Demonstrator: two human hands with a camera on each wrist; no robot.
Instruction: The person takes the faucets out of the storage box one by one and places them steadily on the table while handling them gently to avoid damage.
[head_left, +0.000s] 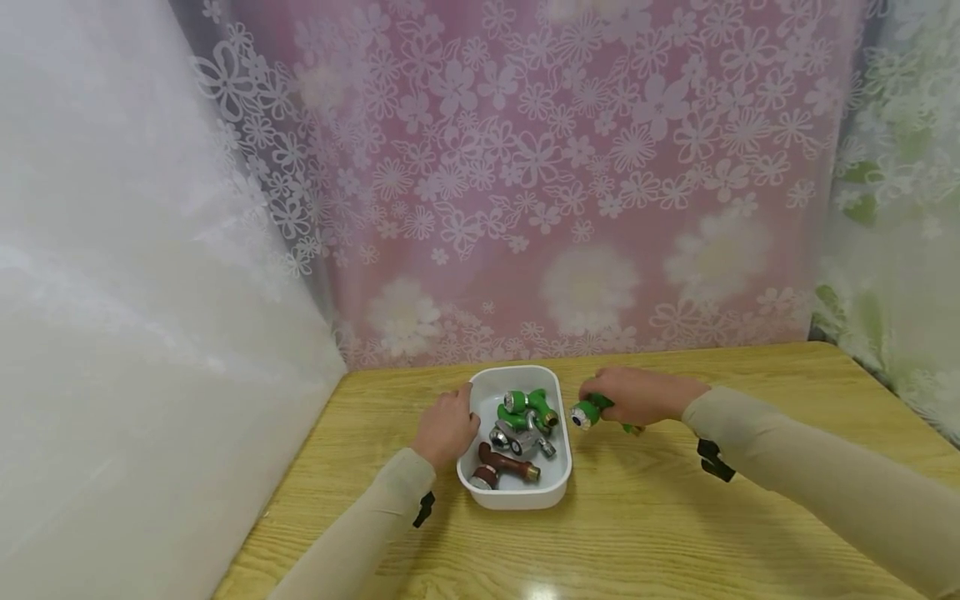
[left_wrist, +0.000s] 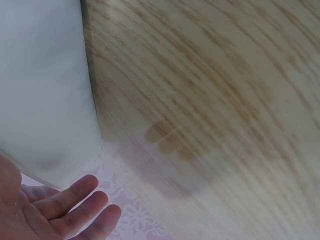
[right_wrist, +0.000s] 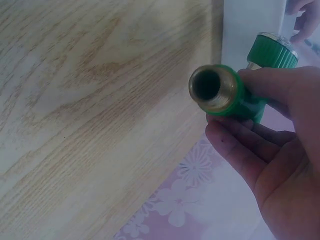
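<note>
A green tap (head_left: 585, 414) with a brass threaded end and a ribbed, silver-tipped collar is gripped by my right hand (head_left: 637, 394), just right of the white plastic box (head_left: 513, 500). In the right wrist view, thumb and fingers pinch the tap (right_wrist: 235, 100) around its body, the open thread facing the camera. My left hand (head_left: 447, 425) holds the box's left rim. In the left wrist view, several fingers of the left hand (left_wrist: 65, 210) extend beside the outer wall of the box (left_wrist: 45, 90). Inside lie green taps (head_left: 536, 402), grey metal taps (head_left: 522, 442) and a brown tap (head_left: 510, 464).
The box stands on a wood-grain table (head_left: 645, 517). A pink flowered curtain (head_left: 570, 183) hangs behind the far edge, a white sheet (head_left: 135, 292) runs down the left, and a pale patterned sheet (head_left: 900, 233) closes the right side.
</note>
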